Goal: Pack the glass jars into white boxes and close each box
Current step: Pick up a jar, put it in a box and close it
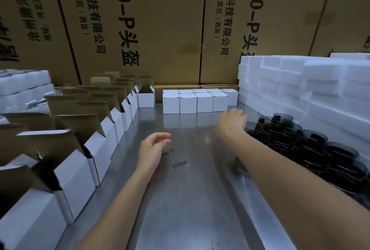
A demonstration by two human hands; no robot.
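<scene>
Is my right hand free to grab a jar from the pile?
Probably yes: the right hand is open, holds nothing and hovers beside the jars, with nothing between them.

Left bare hand [152, 146]: forearm extended forward, palm turned inward, fingers loosely curved, grip empty. Right bare hand [232, 121]: forearm reaching further forward and across, blurred, back of hand uppermost, fingers relaxed, nothing held. The hands are apart.

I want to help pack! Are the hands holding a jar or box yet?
No. The left hand hangs open over the shiny metal table; the blurred right hand also looks empty.
</scene>
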